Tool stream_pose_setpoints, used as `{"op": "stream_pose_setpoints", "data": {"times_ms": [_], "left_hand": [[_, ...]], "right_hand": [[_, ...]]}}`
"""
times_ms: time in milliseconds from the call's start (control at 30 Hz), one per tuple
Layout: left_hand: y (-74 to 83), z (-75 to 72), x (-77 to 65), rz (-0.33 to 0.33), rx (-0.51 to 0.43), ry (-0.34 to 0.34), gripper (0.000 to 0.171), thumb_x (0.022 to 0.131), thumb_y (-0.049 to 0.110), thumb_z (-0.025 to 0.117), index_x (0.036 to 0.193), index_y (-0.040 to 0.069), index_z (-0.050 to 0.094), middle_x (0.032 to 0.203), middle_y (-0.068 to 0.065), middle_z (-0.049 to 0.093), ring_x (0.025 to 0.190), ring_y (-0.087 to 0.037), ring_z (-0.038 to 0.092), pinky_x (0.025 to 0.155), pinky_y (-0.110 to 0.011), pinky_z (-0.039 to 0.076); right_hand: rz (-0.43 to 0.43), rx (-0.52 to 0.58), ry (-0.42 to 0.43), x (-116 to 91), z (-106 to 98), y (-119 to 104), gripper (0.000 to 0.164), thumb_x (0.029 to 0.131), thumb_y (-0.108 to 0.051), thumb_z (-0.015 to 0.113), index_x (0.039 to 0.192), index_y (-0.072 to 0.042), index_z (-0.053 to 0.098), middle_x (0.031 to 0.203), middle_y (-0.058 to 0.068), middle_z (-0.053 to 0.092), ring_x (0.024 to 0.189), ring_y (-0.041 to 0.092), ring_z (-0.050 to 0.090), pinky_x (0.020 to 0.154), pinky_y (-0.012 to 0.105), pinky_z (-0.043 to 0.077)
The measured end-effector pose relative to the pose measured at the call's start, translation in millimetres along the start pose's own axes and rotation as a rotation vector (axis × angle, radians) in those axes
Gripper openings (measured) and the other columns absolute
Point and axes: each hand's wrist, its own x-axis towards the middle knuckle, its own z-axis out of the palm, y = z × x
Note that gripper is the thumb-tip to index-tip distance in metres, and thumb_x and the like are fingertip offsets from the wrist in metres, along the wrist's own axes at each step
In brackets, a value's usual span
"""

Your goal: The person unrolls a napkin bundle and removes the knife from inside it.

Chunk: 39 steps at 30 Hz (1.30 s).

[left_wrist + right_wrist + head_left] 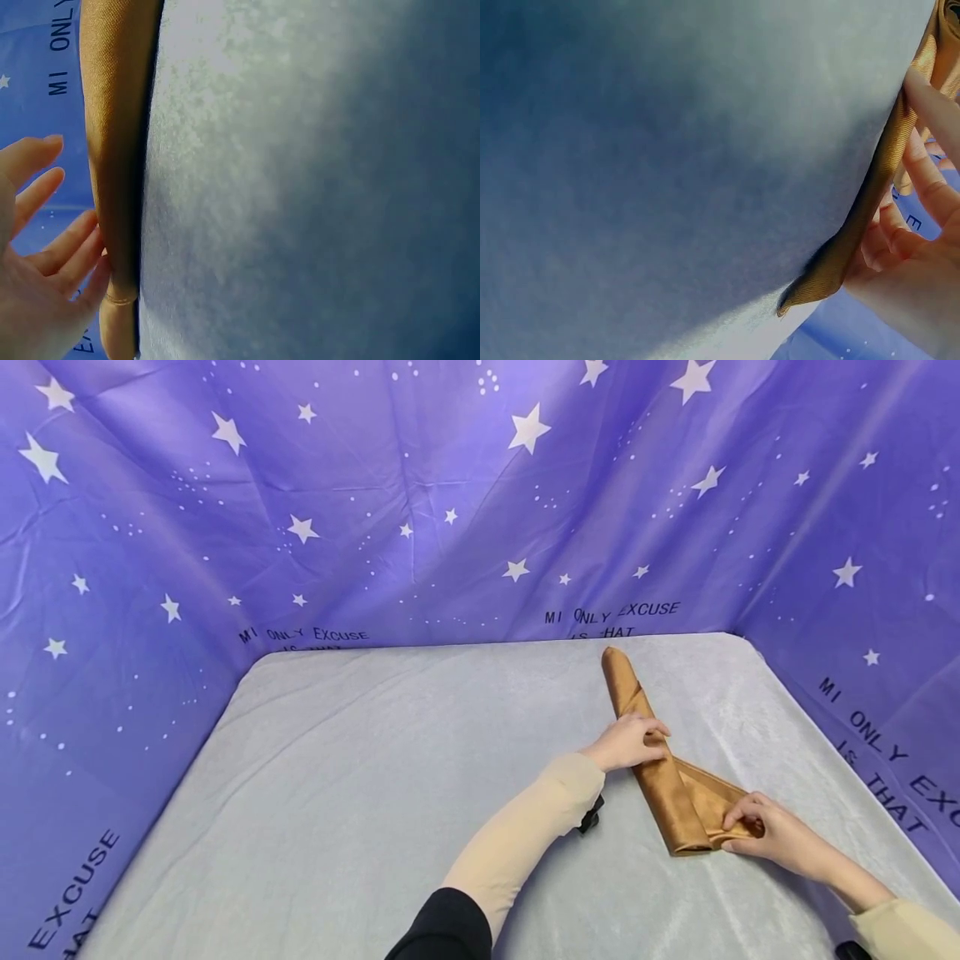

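A shiny golden-brown cloth, rolled into a long tube, lies slantwise on the right half of the table. From its near right side a flat triangular flap spreads out. My left hand rests on the middle of the roll, its fingers loosely extended across it. In the left wrist view the left fingers touch the side of the roll. At the flap's outer corner, my right hand pinches the cloth between thumb and bent fingers. The right wrist view shows the flap's edge along that hand.
A pale grey plush cover spreads over the table. Purple-blue curtains with white stars and printed words stand behind it and along both sides. The roll's far end comes close to the table's back edge.
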Motion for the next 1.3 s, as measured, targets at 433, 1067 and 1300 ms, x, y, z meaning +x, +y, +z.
{"op": "stream_pose_setpoints", "data": {"times_ms": [433, 1067, 1300], "left_hand": [[6.5, 2.7, 2.7, -0.096, 0.159, -0.105, 0.045, 0.080, 0.054, 0.054, 0.122, 0.039, 0.050, 0.110, 0.006, 0.043, 0.096, -0.006, 0.036, 0.069, -0.017, 0.027], [16.2, 9.9, 3.7, -0.206, 0.291, -0.113, 0.046, 0.075, 0.067, 0.048, 0.115, 0.046, 0.050, 0.108, 0.009, 0.039, 0.093, -0.008, 0.034, 0.069, -0.021, 0.025], [14.1, 13.3, 5.7, -0.208, 0.311, -0.109, 0.045, 0.072, 0.068, 0.050, 0.108, 0.042, 0.051, 0.102, 0.009, 0.038, 0.090, -0.008, 0.034, 0.068, -0.021, 0.024]], "right_hand": [[-0.040, 0.026, 0.015, 0, 1, 1, 0.034, 0.055, 0.001, 0.077, 0.073, -0.019, 0.056, 0.080, -0.008, 0.048, 0.073, -0.002, 0.040, 0.061, 0.014, 0.031], [-0.051, 0.026, 0.014, -2, 2, 2, 0.035, 0.056, 0.001, 0.077, 0.072, -0.020, 0.055, 0.078, -0.008, 0.048, 0.074, -0.001, 0.040, 0.061, 0.015, 0.030], [0.001, 0.034, -0.011, -3, 0, 0, 0.031, 0.059, 0.000, 0.077, 0.073, -0.019, 0.056, 0.079, -0.006, 0.047, 0.073, -0.001, 0.039, 0.061, 0.015, 0.030]]}}
